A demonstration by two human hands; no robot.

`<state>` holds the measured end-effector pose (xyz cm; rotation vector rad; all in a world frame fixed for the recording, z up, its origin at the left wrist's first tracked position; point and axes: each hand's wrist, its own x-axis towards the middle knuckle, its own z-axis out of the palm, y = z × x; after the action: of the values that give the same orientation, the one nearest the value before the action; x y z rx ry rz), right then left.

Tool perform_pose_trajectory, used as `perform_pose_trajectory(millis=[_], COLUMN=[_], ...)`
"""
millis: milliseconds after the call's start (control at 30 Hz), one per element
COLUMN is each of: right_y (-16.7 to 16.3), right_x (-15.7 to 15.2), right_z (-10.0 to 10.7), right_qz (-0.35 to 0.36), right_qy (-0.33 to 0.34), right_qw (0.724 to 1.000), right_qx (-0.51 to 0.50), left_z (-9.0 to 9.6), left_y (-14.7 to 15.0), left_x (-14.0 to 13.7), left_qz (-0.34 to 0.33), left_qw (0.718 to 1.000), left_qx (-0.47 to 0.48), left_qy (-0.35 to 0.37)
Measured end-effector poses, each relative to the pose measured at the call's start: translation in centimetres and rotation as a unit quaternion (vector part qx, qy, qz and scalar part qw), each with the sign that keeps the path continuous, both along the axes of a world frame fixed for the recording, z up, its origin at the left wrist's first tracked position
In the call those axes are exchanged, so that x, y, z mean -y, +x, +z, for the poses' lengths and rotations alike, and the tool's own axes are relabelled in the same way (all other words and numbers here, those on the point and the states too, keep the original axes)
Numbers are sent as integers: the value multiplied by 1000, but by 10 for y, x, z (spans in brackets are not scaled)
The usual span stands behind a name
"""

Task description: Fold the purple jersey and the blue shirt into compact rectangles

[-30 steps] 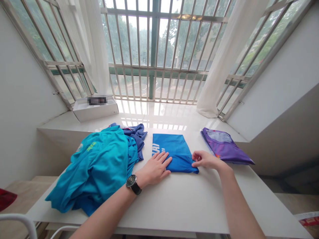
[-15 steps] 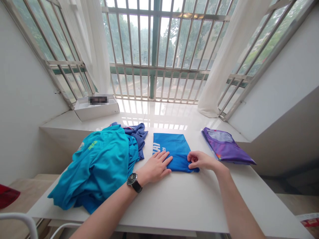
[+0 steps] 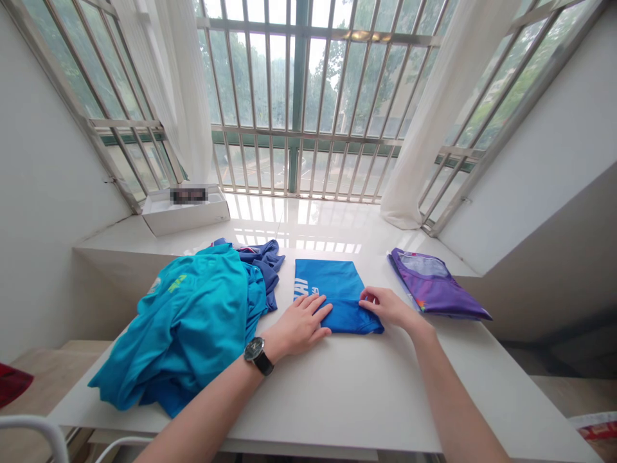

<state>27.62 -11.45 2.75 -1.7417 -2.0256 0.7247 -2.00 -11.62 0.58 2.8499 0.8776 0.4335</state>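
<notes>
A blue shirt (image 3: 332,276) with white lettering lies folded into a compact shape on the white table (image 3: 337,392). My left hand (image 3: 301,325), wearing a black-strapped watch (image 3: 258,355) on the wrist, rests flat on the shirt's near left part with fingers spread. At the shirt's right side, my right hand (image 3: 388,307) pinches the edge of the upper folded layer between thumb and fingers. To the left is a loose heap with a teal shirt (image 3: 202,321) on top and dark blue cloth (image 3: 265,260) behind it. A folded purple garment (image 3: 438,283) lies to the right.
An open white box (image 3: 187,218) sits on the sill at the back left. White curtains (image 3: 409,173) hang before the barred window (image 3: 294,161). A white curved tube (image 3: 38,424) and something red (image 3: 13,384) show at the lower left.
My right hand has shifted slightly up along the blue shirt's right edge, its fingers now closer together on the fold. My left hand stays flat on the shirt.
</notes>
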Motion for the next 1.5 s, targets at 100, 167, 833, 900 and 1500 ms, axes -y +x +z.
perform_pose_trajectory(millis=[100,167,833,900,1500], right_y=[-1,-2,-34,-36,-32], right_x=[-1,-1,18,19,3], right_z=[-3,-4,31,30,2], right_qz=[1,4,76,63,-148], right_qy=[6,14,-209,-220,94], right_qw=[1000,1000,971,971,959], right_qx=[2,6,-86,-64,225], left_z=[1,2,23,27,22], left_y=[0,0,-13,-12,1], left_x=[0,0,-19,-20,7], left_qz=[2,1,117,136,21], left_qw=[1000,1000,993,990,999], left_qx=[-1,-5,-29,-44,43], left_qy=[-1,-3,-2,0,-9])
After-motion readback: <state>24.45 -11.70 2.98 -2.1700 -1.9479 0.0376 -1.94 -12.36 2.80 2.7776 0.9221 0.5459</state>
